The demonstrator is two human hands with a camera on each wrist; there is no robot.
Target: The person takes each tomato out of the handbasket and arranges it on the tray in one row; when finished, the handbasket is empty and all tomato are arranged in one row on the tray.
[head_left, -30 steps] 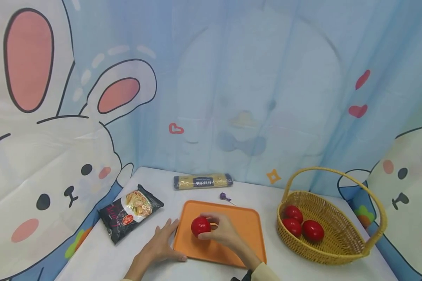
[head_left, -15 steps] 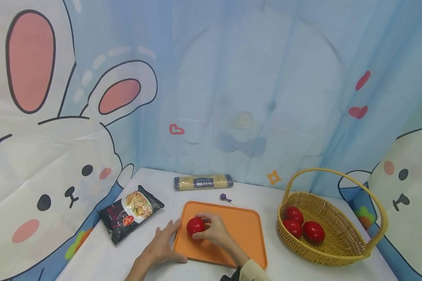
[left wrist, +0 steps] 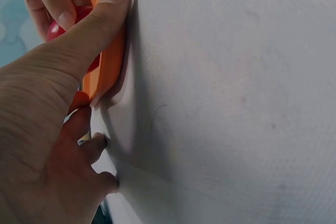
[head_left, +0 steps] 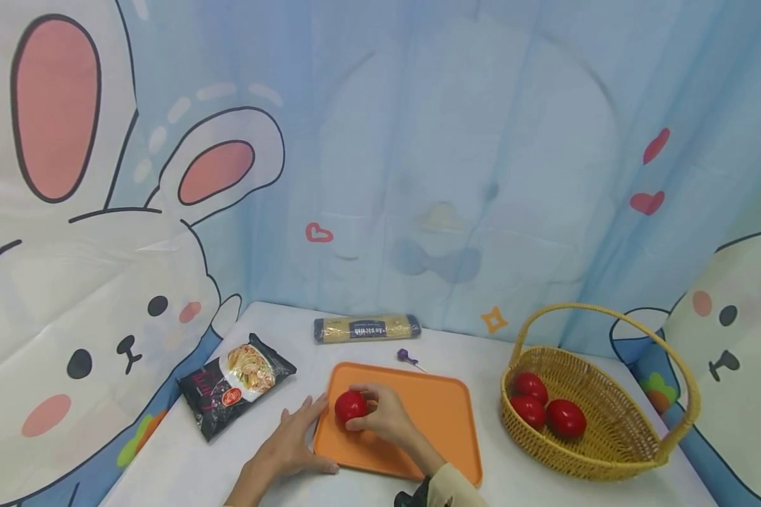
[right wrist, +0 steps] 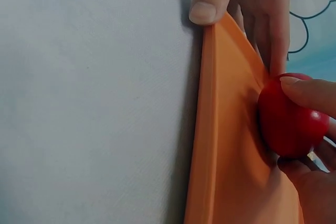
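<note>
Plainly, the right hand (head_left: 387, 420) curls its fingers round the red ball (head_left: 349, 408) from the right, over the left half of the orange tray (head_left: 437, 412); the left hand (head_left: 289, 441), fingers spread, touches the near-left corner. Ball-to-tray contact is hard to tell.

Head view high, forward-down over table (head_left: 490, 380); wrist views close, both facing tray (right wrist: 231, 124), sharing red round object (right wrist: 292, 121).

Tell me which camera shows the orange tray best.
The head view: it takes in most of the orange tray, though the right hand covers part. The left wrist view shows just part of its edge; the right wrist view, some rim and inside.
</note>
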